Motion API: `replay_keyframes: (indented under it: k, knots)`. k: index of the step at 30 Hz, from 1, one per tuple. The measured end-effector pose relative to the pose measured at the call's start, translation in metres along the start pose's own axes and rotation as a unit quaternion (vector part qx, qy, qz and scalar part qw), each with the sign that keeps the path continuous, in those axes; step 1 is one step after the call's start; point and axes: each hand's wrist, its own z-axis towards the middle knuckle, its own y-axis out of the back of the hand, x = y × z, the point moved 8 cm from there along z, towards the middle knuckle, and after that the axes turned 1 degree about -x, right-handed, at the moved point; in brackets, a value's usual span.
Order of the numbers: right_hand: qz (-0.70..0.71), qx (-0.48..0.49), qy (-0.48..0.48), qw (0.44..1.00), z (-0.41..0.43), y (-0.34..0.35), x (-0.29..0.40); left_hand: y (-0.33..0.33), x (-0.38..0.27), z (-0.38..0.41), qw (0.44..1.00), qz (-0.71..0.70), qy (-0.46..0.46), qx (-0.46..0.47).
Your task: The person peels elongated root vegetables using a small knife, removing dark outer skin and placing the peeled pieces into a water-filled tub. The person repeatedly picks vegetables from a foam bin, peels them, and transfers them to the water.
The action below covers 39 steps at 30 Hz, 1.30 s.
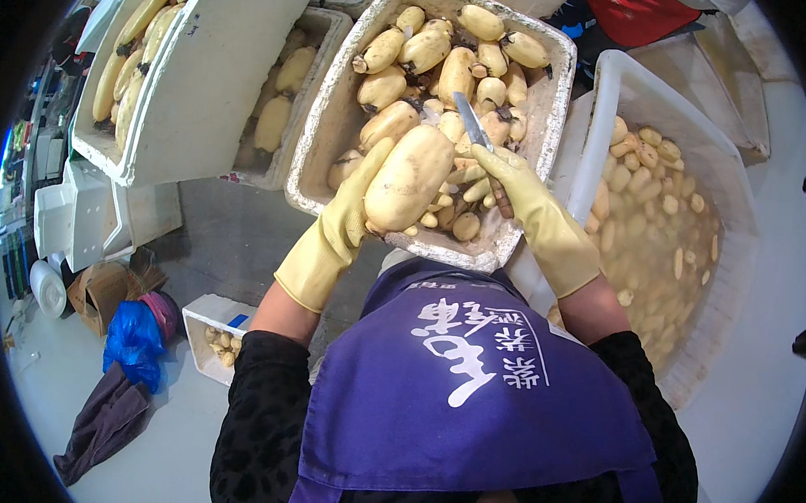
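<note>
A large pale lotus root segment (410, 179) rests in my left hand (356, 202), which wears a yellow rubber glove and grips it along its left side. My right hand (524, 189), gloved the same way, holds a knife (473, 123) by its brown handle. The blade points up and away from me, apart from the held root. Beneath both hands stands a white foam box (557, 90) with many lotus root segments (425, 50), some with dark ends. Smaller root pieces (473, 187) lie in its near part.
On the right, a white plastic tub (679, 95) holds root pieces in cloudy water. Foam boxes (201, 74) of long lotus roots stand at left. A small foam box (200, 344), a blue plastic bag (132, 341), a dark cloth (105, 420) and a cardboard box (101, 292) lie lower left.
</note>
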Motion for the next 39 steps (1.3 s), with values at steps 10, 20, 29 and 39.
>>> replay_keyframes:
  k: [10, 20, 29, 39]
  knots:
    - [-0.063, 0.196, 0.107, 0.973, -0.024, -0.040, 0.055, -0.012, 0.004, -0.007, 0.980, 0.008, 0.161, 0.115]
    - [-0.196, -0.105, 0.261, 0.939, -0.027, -0.031, 0.066, 0.021, 0.037, 0.029, 0.935, -0.300, -0.098, -0.159]
    - [-0.299, -0.143, 0.296, 0.896, -0.022, -0.034, 0.029, 0.031, 0.020, 0.048, 0.913, -0.302, -0.105, -0.252]
    - [-0.373, -0.074, 0.345, 0.858, -0.035, -0.056, 0.046, 0.055, 0.031, 0.071, 0.924, -0.303, -0.138, -0.188]
